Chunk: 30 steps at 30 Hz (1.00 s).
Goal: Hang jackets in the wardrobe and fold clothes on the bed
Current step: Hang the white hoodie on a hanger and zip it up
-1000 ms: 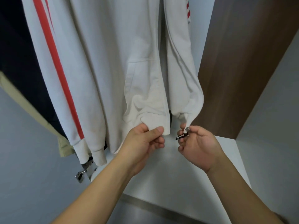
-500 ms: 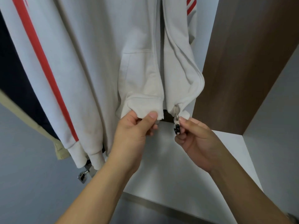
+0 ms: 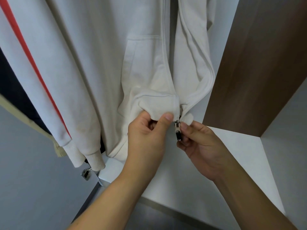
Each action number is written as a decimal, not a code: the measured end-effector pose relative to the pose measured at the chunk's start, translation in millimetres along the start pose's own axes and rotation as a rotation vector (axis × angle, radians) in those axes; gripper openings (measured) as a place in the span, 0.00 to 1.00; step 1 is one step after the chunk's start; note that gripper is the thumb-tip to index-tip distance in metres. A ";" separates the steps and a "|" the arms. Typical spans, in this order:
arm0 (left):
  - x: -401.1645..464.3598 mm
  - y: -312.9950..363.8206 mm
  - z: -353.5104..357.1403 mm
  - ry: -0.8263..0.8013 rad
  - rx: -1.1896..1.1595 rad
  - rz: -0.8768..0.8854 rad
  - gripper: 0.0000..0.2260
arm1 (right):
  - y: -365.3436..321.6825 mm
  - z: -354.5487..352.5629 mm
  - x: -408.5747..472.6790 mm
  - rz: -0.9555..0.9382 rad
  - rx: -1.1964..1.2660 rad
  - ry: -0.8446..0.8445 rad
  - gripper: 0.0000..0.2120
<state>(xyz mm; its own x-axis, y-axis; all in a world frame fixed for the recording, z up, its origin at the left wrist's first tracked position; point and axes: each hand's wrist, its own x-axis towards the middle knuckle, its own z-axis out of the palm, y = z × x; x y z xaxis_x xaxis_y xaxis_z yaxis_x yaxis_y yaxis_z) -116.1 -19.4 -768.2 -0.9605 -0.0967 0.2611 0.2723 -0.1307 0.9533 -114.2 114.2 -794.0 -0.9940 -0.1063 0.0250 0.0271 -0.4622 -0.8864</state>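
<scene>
- Presently a white jacket [image 3: 106,67] is seen hanging in the wardrobe [image 3: 259,67], its front facing the camera and its open bottom hem drawn toward the two hands.
- The decisive relation is judged to be at the hem: the zip slider [image 3: 178,130] sits at the very bottom of the zip line, and that line runs straight up the jacket, directly above the right hand [image 3: 201,145].
- The left front's hem corner is bunched just left of the slider, almost touching it, so the two halves are met at the bottom.
- The left hand [image 3: 146,136] is curled, with thumb on top and fingers beneath, and the hem fold is pinched in it.
- The right hand is partly closed; the slider's pull is pinched between thumb and forefinger, the remaining fingers loosely bent below.
- Whether the pin is already seated in the slider cannot be told.
- Both forearms are raised from below, the left wrist angled up and slightly right, the right palm turned inward.
- The right hand is the nearer to the zip; an upward pull is judged to be called for, with the hem held taut downward by the left.
- A dark garment [image 3: 15,97] hangs at far left, beside a red-striped sleeve [image 3: 41,90].
</scene>
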 end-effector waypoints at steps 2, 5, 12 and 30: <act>1.0 -1.8 -1.0 0.017 0.009 0.008 0.06 | 1.6 0.5 1.3 0.000 0.004 -0.002 0.04; 2.9 -4.6 -3.4 0.031 0.012 0.006 0.06 | 3.4 0.7 2.8 0.003 0.013 0.002 0.03; 3.7 -9.4 -4.1 -0.024 0.081 0.001 0.14 | 5.4 -0.5 5.8 -0.002 0.014 0.036 0.03; 8.5 -15.9 -8.0 -0.247 0.516 -0.178 0.09 | 5.3 2.3 14.9 -0.047 0.021 0.243 0.08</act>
<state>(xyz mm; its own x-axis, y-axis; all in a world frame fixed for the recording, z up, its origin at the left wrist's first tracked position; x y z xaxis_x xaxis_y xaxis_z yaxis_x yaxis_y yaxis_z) -128.1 -26.0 -782.3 -0.9906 0.1233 0.0594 0.1022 0.3779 0.9202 -128.6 108.1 -797.2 -0.9904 0.1295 -0.0477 -0.0205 -0.4802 -0.8769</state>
